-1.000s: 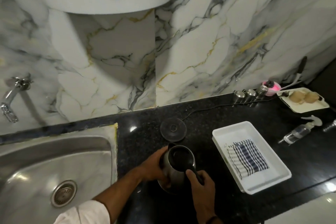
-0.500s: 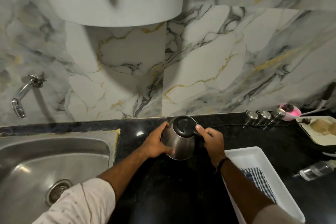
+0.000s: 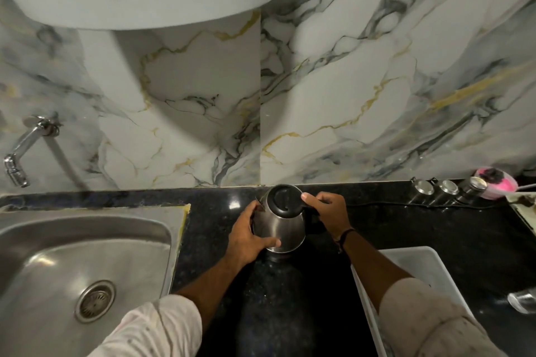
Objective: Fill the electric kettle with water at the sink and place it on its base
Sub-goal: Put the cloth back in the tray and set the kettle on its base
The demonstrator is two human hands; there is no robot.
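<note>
Steel kettle upright at back edge of dark surface, just right of sink, lid shut. Left hand clamped around body low on its left side, likely to steady it. Right hand closed on handle, thumb at lid rim, probably for guiding. Base hidden beneath; seated or not, cannot tell. Tap well apart at left. White tray near front right edge.
</note>
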